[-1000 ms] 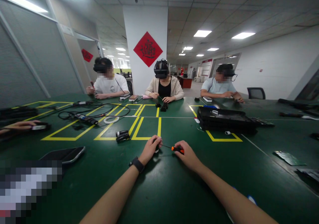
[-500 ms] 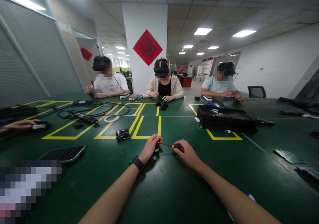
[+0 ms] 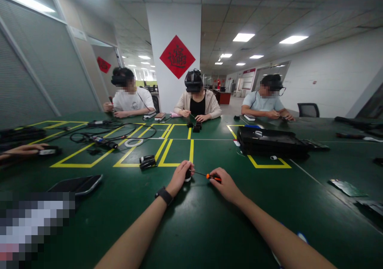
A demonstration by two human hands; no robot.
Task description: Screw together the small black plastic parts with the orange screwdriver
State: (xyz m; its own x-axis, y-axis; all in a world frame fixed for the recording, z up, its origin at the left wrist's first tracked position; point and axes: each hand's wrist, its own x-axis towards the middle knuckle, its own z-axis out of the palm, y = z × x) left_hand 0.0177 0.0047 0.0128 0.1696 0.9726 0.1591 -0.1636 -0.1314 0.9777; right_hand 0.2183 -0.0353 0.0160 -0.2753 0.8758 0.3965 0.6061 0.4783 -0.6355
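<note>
In the middle of the green table, my left hand (image 3: pixel 182 174) is closed around a small black part with a white end (image 3: pixel 188 176), mostly covered by the fingers. My right hand (image 3: pixel 224 183) grips a screwdriver (image 3: pixel 214 177) with an orange and black handle. Its thin shaft lies nearly level and points left, with the tip at the black part by my left fingers. Whether the tip sits in a screw is too small to tell. Two black cylindrical pieces (image 3: pixel 147 162) lie beyond my left hand, inside and beside yellow tape lines.
A stack of black trays (image 3: pixel 272 141) stands at the right. Black cables (image 3: pixel 104 139) and a white ring (image 3: pixel 133 142) lie left. Near left is a dark flat device (image 3: pixel 76 184). Green circuit boards (image 3: pixel 347 187) rest far right. Several people sit around the table; one hand (image 3: pixel 25 151) shows at left.
Both of my hands stay almost in place, the screwdriver still pointing at the black part. Across the table at right, a person's hands have shifted slightly.
</note>
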